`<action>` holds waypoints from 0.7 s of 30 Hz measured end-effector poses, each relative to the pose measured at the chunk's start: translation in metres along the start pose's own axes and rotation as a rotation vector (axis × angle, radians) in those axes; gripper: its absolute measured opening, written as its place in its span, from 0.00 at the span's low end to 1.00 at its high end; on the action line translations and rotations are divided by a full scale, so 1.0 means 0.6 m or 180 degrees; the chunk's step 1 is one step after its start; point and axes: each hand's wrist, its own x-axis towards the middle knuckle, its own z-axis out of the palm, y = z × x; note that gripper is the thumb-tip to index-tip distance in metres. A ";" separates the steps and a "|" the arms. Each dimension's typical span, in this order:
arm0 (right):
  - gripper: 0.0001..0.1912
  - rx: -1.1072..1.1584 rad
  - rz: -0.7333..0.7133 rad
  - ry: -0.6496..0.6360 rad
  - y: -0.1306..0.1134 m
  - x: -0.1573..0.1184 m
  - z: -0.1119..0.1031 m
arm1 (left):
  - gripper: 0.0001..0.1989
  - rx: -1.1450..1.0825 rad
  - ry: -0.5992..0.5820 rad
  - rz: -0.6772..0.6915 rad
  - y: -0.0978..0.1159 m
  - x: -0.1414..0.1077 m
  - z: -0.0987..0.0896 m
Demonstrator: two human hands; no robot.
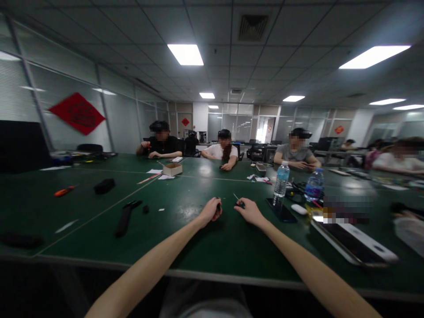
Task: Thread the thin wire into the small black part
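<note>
My view is mostly a long dark-green bench (232, 251), its smooth, glossy top catching the ceiling lights, with three seated people (225, 150) facing me across it around 12 o'clock. At 4 o'clock lies a flat white-edged device with a dark face (354, 243), and a pixelated patch just above it hides whatever is there. Near 1 o'clock stand two clear plastic water bottles (281, 179) beside a black phone (281, 210). A small cardboard box (172, 169) sits farther out, toward 12 o'clock. At 10 o'clock are a black fabric pouch (104, 186) and an orange-handled screwdriver (64, 191). My left hand (210, 212) and right hand (250, 211) sit just apart at the center of the view. The left fingers curl around a small dark piece (218, 206), mostly hidden. The right fingers pinch a dark grip (240, 204), with a thin metal pin (236, 197) pointing toward 11 o'clock; its exact shape is too small to make out.
</note>
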 end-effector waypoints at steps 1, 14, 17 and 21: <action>0.11 0.0085 -0.0062 0.0043 -0.006 -0.002 0.002 | 0.12 0.0049 -0.0024 0.0025 0.001 -0.001 0.002; 0.20 0.2053 0.0626 -0.0581 -0.046 -0.021 0.025 | 0.16 0.0211 -0.0447 0.0564 0.011 -0.016 0.021; 0.20 0.2032 0.0598 -0.0461 -0.046 -0.019 0.020 | 0.17 0.0175 -0.0527 0.0606 0.010 -0.016 0.016; 0.19 0.1929 0.0751 -0.0331 -0.043 -0.017 0.020 | 0.18 0.0065 -0.0395 0.0596 0.004 -0.012 0.012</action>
